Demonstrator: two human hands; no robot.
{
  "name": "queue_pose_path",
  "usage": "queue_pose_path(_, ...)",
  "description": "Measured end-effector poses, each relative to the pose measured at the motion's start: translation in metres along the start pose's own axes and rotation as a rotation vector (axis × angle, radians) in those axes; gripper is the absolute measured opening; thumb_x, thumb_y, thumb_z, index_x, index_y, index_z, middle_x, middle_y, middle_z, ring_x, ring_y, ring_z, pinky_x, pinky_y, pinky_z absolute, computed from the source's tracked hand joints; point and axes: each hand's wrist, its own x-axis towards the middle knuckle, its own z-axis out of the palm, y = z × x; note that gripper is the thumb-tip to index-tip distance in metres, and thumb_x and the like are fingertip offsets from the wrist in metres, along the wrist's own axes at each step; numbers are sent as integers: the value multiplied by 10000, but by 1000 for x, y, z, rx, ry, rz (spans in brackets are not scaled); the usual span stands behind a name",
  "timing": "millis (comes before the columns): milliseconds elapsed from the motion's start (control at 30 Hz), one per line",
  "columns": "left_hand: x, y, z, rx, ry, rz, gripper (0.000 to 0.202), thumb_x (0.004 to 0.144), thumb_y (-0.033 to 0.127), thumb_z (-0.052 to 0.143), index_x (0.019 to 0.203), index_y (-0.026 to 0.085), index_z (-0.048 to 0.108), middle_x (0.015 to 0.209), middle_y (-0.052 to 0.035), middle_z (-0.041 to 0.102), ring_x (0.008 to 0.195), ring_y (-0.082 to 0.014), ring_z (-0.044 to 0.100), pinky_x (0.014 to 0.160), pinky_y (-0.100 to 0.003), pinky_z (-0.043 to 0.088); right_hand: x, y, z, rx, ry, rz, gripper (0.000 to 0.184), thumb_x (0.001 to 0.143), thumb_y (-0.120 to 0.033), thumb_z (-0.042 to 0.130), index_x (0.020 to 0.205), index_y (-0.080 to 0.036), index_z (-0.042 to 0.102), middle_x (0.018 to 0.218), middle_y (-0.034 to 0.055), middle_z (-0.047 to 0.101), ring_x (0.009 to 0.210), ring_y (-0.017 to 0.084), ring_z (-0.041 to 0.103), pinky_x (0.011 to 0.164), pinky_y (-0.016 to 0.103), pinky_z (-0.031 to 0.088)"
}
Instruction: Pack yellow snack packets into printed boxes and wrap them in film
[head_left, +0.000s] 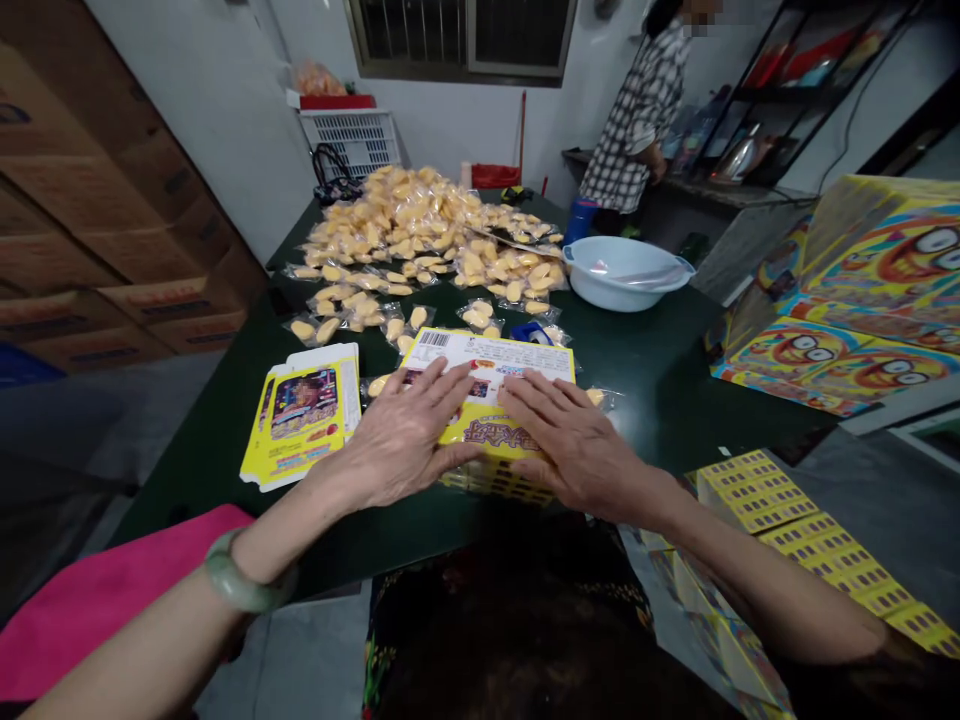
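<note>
My left hand (401,430) and my right hand (574,440) lie flat, fingers stretched out, on top of a stack of yellow flattened cartons (491,395) near the front edge of the dark green table (660,380). The top carton shows a white panel with a barcode. Another flattened yellow carton (304,415) lies on the table just left of my left hand. Beyond the stack spreads a large heap of clear packets with yellow snacks (420,235). A green bangle sits on my left wrist.
A pale blue basin (626,272) stands at the table's right. Printed yellow cartons (862,290) pile up at right, more flat cartons (810,540) by my right arm. Brown boxes (97,200) stack at left. A person in a checked shirt (637,110) stands at the back.
</note>
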Motion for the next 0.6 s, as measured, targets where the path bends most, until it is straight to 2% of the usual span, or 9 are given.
queue_pose_path(67,-4,-8,2,45,-25,-53,752,867,608,383,1440,126,321,1526,-154,273,1416,-369,215,1094,-622,213,-7,10,3,-2,-54,37,657,898,-556,427,1434,-183,354,1474,152,400,1373,327,344,1072,577,320)
queue_pose_path(167,-11,-24,3,-21,25,-91,824,849,651,364,1439,78,316,1533,-181,238,1428,-365,176,1114,-588,219,-17,28,2,46,-40,97,773,875,-638,391,1474,-161,279,1503,177,336,1391,332,309,1062,586,327)
queue_pose_path(233,-16,-35,6,-186,108,-100,798,860,654,333,1421,88,361,1530,-164,266,1435,-333,177,1151,-527,195,-21,37,4,122,-8,142,759,879,-651,365,1474,-186,289,1518,160,314,1408,319,275,1077,577,311)
queue_pose_path(300,-22,-46,17,-429,220,-147,744,880,638,309,1428,138,366,1526,-125,297,1427,-297,226,1173,-463,182,-25,44,12,238,79,208,703,893,-641,339,1460,-225,325,1536,129,288,1427,296,235,1105,567,272)
queue_pose_path(400,-35,-58,47,-818,368,-262,772,860,678,309,1468,203,285,1477,-106,397,1357,-288,373,1129,-418,307,-32,46,38,492,262,308,711,894,-659,293,1472,-245,296,1557,104,245,1447,264,175,1139,524,240)
queue_pose_path(500,-44,-55,76,-955,393,-387,838,772,747,424,1382,173,431,1314,-145,568,1260,-322,481,1020,-401,438,-39,38,70,768,355,357,829,844,-738,268,1497,-228,221,1507,106,352,1436,251,218,1137,472,285)
queue_pose_path(600,-44,-37,80,-905,367,-441,743,748,727,492,1195,141,587,1174,-156,649,1149,-320,562,951,-380,482,-37,25,82,963,375,420,888,793,-807,230,1469,-236,291,1346,92,551,1350,251,399,1094,445,367)
